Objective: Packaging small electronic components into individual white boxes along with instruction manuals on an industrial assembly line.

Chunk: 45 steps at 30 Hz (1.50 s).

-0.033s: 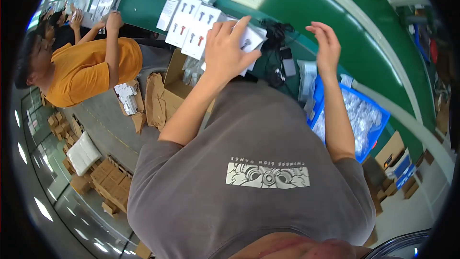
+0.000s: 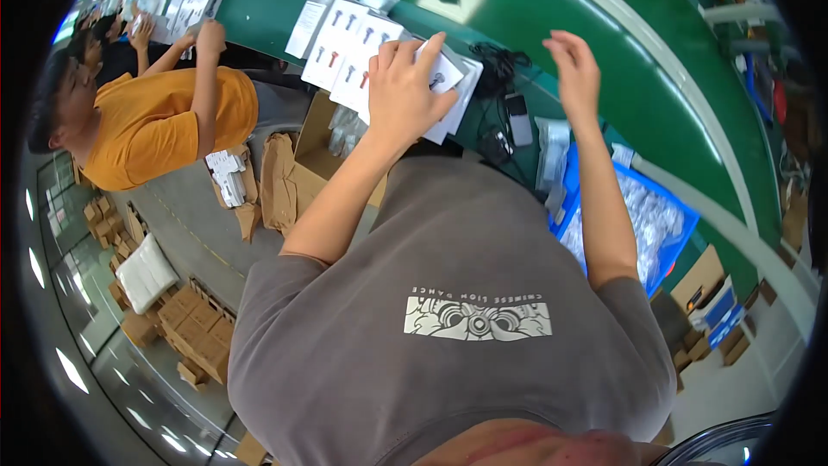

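Note:
Several white printed boxes [image 2: 329,33] lie in overlapping rows on the green bench, showing small pictures of handheld devices. Over their right end is my left hand [image 2: 404,91], its thumb and index finger stretched apart. It seems to rest on the boxes, though its palm side is hidden. Another white box [image 2: 445,76] shows between that thumb and index finger. My right hand [image 2: 576,78] hovers with nothing in it, fingers loosely bent and apart, above the bench's edge. Between the hands lie black cables [image 2: 498,62] and a dark phone-like device [image 2: 518,119].
A blue bin [image 2: 686,229] of clear-wrapped items stands under my right forearm. Close by is a clear plastic packet [image 2: 552,155]. An open cardboard box [image 2: 315,142] sits left of my body. A co-worker in an orange shirt [image 2: 177,125] works at the left. The green belt [image 2: 552,0] runs beyond.
My right hand has shifted slightly left and up. My left hand stays over the boxes with only a small shift. The whole view has moved a little.

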Motion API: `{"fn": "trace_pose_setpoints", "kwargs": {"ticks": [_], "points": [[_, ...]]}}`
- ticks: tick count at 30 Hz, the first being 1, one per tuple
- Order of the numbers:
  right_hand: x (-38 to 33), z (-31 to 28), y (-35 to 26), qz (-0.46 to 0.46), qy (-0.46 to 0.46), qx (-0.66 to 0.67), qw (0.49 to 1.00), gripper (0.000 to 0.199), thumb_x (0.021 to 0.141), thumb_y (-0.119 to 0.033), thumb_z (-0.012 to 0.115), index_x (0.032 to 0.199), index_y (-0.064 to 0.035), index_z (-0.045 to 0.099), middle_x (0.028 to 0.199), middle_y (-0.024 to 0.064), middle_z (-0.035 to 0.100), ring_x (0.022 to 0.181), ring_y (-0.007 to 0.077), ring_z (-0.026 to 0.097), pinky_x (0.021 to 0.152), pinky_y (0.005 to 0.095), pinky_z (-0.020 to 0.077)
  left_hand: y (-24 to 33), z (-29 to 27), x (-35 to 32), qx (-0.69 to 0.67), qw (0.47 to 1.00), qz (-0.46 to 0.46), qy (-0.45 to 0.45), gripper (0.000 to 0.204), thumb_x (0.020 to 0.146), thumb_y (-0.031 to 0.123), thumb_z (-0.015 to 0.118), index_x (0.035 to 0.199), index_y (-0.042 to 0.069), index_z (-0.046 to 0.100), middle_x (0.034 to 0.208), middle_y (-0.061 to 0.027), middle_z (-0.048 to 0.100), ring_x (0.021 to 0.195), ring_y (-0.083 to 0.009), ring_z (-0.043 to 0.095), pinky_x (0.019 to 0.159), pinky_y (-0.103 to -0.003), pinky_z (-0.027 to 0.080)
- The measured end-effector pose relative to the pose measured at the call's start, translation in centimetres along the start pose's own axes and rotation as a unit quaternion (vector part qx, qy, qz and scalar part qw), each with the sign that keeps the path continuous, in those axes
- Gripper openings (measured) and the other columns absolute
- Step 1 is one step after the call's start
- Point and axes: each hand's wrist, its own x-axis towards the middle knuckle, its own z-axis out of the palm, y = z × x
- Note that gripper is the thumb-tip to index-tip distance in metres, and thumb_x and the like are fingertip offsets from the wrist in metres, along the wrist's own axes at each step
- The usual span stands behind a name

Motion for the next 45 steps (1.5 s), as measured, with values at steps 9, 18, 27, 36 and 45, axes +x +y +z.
{"fn": "trace_pose_setpoints", "kwargs": {"ticks": [9, 18, 27, 36, 45], "points": [[30.0, 13.9, 14.3, -0.189, -0.111, -0.152, 0.964, 0.097, 0.065, -0.028, 0.092, 0.146, -0.0042, 0.044, 0.138, 0.0179, 0.056, 0.126, 0.0296, 0.057, 0.105, 0.0442, 0.0464, -0.4, 1.4, 1.4, 0.008, 0.984, 0.064, 0.164, 0.056, 0.08, 0.028, 0.078, 0.131, 0.01, 0.061, 0.138, -0.0202, 0.046, 0.138, -0.0418, 0.038, 0.112, -0.06, 0.027], [13.9, -0.7, -5.2, -0.036, -0.339, 0.043, 0.939, 0.067, 0.071, -0.012, 0.087, 0.132, -0.0033, 0.061, 0.124, 0.0112, 0.068, 0.107, 0.0217, 0.066, 0.095, 0.0366, 0.0525, -0.4, -0.5, 4.7, -0.527, 0.837, 0.027, 0.147, 0.064, 0.086, 0.027, 0.076, 0.138, 0.001, 0.047, 0.142, -0.018, 0.047, 0.132, -0.028, 0.047, 0.11, -0.042, 0.038], [-12.7, -13.0, 3.7, 0.016, 0.224, 0.149, 0.963, 0.032, 0.092, -0.02, 0.072, 0.12, -0.0048, 0.067, 0.109, 0.0083, 0.074, 0.095, 0.0157, 0.07, 0.08, 0.0301, 0.0564, 2.2, 9.3, 2.0, -0.572, 0.757, -0.072, -0.306, 0.095, 0.086, 0.058, 0.069, 0.152, 0.0, 0.031, 0.146, -0.0136, 0.045, 0.136, -0.0234, 0.043, 0.112, -0.037, 0.034], [-30.8, -18.3, 29.3, 0.229, 0.321, -0.408, 0.824, 0.026, 0.086, -0.026, 0.073, 0.096, -0.0025, 0.07, 0.101, 0.021, 0.071, 0.101, 0.0402, 0.066, 0.085, 0.0488, 0.0509, 8.0, 10.7, -0.7, -0.491, 0.819, 0.027, -0.296, 0.076, 0.092, 0.056, 0.062, 0.14, 0.001, 0.04, 0.131, -0.0087, 0.05, 0.123, -0.0182, 0.047, 0.106, -0.033, 0.035], [-34.1, -25.4, 23.3, 0.251, 0.245, -0.079, 0.933, 0.018, 0.095, -0.018, 0.069, 0.099, -0.0017, 0.064, 0.088, 0.01, 0.069, 0.079, 0.0193, 0.069, 0.07, 0.0318, 0.0544, 10.6, 10.1, -1.3, -0.525, 0.795, -0.002, -0.304, 0.046, 0.096, 0.03, 0.062, 0.13, 0.004, 0.044, 0.121, -0.0061, 0.053, 0.113, -0.0145, 0.049, 0.099, -0.031, 0.039]]}}
